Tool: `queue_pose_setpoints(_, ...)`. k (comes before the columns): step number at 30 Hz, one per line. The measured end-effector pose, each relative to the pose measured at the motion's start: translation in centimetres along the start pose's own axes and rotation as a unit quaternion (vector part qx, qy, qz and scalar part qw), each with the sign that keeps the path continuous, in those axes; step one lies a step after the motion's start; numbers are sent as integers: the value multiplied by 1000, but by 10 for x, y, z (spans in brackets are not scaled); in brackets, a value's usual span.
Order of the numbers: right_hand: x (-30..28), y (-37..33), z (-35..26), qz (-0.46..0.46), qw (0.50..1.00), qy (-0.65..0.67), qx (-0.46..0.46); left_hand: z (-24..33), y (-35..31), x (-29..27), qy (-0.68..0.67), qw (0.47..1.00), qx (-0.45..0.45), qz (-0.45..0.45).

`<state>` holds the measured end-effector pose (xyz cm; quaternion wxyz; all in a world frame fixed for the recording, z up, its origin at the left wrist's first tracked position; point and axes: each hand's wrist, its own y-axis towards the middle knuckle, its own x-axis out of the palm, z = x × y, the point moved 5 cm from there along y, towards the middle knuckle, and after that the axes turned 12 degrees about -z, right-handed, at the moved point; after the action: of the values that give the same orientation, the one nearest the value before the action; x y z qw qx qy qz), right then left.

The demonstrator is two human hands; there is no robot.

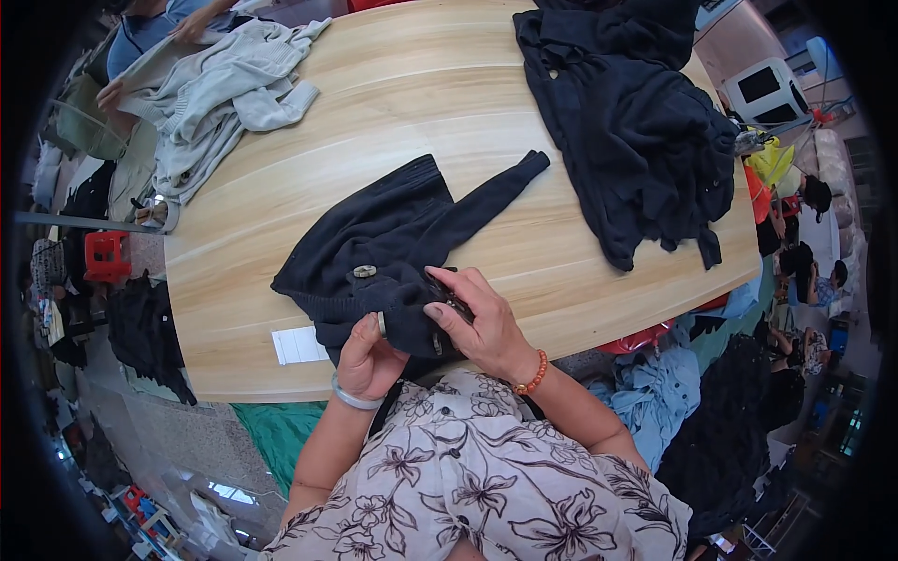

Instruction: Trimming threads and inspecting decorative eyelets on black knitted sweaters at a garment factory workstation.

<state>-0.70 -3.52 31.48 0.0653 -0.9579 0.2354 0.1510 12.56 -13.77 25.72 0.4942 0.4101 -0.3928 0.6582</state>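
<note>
A dark navy knitted cardigan (pixel 374 224) lies on the table in front of me, one sleeve stretched out toward the upper right. A round button (pixel 364 271) shows on its front. My left hand (pixel 369 360) pinches the cardigan's near edge between thumb and fingers, a small pale metallic piece at the thumb tip. Just to the right, my right hand (pixel 482 323) is closed round a small dark object (pixel 455 301), mostly hidden by the fingers, so its kind cannot be made out. Its fingertips are at the knit.
Dark garments (pixel 636 131) are heaped at the table's right. At the far left, another person's hand (pixel 110 95) touches a light grey cardigan (pixel 234 84). A white paper slip (pixel 299 345) lies by the near edge. A red stool (pixel 107 256) stands left of the wooden table (pixel 224 280).
</note>
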Motion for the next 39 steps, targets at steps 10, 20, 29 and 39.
queue_pose_setpoints(10, -1, -14, -44, 25, 970, -189, -151, -3, 5, 0, -26, 999, 18, -29)
queue_pose_setpoints(20, -12, -14, -24, 69, 984, -152, -63, -4, 9, 8, 62, 998, 12, 21)
queue_pose_setpoints(29, -10, -9, -23, 7, 987, -124, -99, -6, 16, 20, 257, 961, 31, 93)
queue_pose_setpoints(39, -7, -9, 15, -23, 976, 210, 44, -8, 12, 15, 331, 939, 60, 71)
